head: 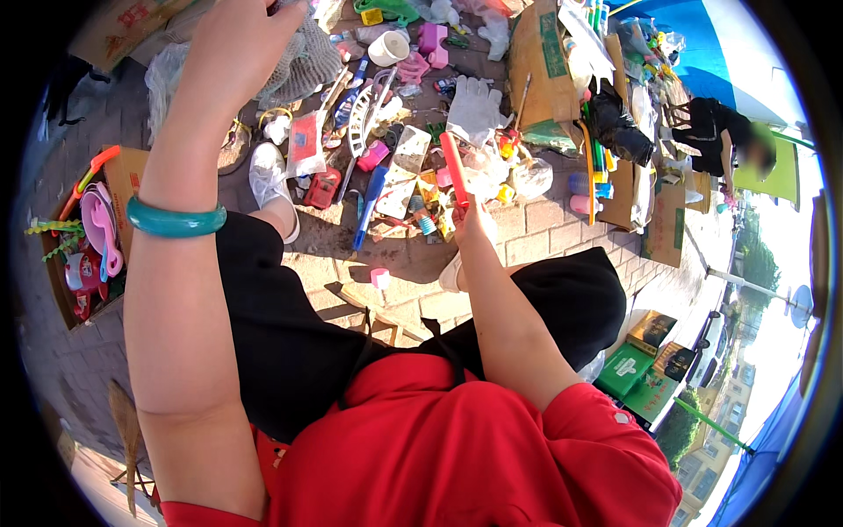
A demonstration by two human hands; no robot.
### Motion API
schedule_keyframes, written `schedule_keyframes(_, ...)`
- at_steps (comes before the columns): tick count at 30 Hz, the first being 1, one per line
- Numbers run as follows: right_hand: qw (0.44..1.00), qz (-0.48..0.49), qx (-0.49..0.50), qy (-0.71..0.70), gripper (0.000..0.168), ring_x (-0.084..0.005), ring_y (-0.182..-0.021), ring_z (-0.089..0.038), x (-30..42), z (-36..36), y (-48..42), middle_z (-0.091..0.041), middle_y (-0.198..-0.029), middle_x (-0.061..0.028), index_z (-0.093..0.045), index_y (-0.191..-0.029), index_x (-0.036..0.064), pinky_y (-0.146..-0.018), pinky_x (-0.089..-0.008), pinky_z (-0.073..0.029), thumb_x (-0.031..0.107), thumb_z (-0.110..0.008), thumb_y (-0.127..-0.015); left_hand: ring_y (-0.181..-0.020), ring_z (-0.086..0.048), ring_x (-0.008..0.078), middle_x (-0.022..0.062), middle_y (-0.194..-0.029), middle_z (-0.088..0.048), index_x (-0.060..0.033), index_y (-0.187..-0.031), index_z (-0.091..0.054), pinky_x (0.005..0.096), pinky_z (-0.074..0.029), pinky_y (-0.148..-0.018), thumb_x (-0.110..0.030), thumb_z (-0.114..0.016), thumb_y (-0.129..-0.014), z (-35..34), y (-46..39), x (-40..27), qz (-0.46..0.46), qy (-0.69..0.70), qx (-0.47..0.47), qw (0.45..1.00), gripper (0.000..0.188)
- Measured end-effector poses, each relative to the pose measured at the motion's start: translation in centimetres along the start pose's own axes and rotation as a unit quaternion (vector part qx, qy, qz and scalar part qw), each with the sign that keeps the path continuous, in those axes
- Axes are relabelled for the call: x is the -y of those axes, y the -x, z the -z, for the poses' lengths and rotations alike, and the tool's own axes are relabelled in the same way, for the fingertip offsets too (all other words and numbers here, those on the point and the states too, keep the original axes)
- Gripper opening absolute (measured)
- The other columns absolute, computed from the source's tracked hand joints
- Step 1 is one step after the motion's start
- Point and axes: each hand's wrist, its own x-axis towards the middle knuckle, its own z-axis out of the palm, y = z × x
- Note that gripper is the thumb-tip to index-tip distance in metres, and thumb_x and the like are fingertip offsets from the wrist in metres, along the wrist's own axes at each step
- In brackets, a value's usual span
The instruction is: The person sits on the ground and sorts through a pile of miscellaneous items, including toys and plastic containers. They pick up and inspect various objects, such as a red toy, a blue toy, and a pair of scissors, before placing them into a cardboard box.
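My right hand (475,224) grips the lower end of a red plastic tube (454,165), which points up and away over the pile. Stretched far forward, my left hand (240,43) is partly cut off by the top edge. It is over or beside a grey knitted cloth (309,56), and its fingertips are too hidden to show whether they hold anything. On the ground between my hands lie a white work glove (475,109), a blue plastic tube (372,204), a red toy car (323,186), a white curved plastic track (359,122) and a white cup (388,48).
A carton of plastic toys (99,244) stands at my left. To the right are a large cardboard box (543,66), a black bag (619,125) and green boxes (624,369). A small pink cup (380,278) sits between my feet. Another person (718,138) bends over at far right.
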Motion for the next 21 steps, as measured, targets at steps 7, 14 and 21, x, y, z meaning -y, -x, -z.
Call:
schedule_keyframes(7, 0.859, 0.217, -0.097, 0.454, 0.032, -0.0159, -0.063, -0.055, 0.1, 2.2, -4.7, -0.059, -0.076, -0.0074, -0.055, -0.095, 0.004, -0.060, -0.0296, -0.046, 0.024, -0.068, -0.072, -0.053, -0.048, 0.0164, 0.0092, -0.060, -0.052, 0.0004, -0.091, -0.059, 0.0317, -0.037, -0.054, -0.036, -0.056, -0.085, -0.1, -0.1, 0.0, 0.018, 0.002, -0.004, 1.000, 0.037)
schedule_keyframes(14, 0.845, 0.262, 0.062, 0.462, 0.028, -0.0141, -0.062, -0.052, -1.6, 1.7, -3.9, -0.057, -0.074, -0.0075, -0.055, -0.090, -0.001, -0.057, -0.0273, -0.043, 0.020, -0.063, -0.072, -0.052, -0.046, 0.0150, 0.0075, -0.058, -0.050, 0.0002, -0.093, -0.060, 0.0315, -0.036, -0.052, -0.035, -0.057, -0.085, -0.4, -0.3, -0.1, 0.014, -0.002, -0.013, 1.000, 0.037)
schedule_keyframes(21, 0.902, 0.102, 0.148, 0.394, 0.020, -0.0097, -0.054, -0.053, -1.6, 0.2, -0.4, -0.059, -0.070, -0.0048, -0.064, -0.088, -0.002, -0.050, -0.0217, -0.044, 0.015, -0.061, -0.078, -0.076, -0.061, 0.0380, 0.0268, -0.077, -0.061, 0.0067, -0.081, -0.062, 0.0427, -0.047, -0.068, -0.021, -0.056, -0.078, 1.1, 0.6, -3.6, 0.062, 0.003, -0.026, 0.998, 0.028)
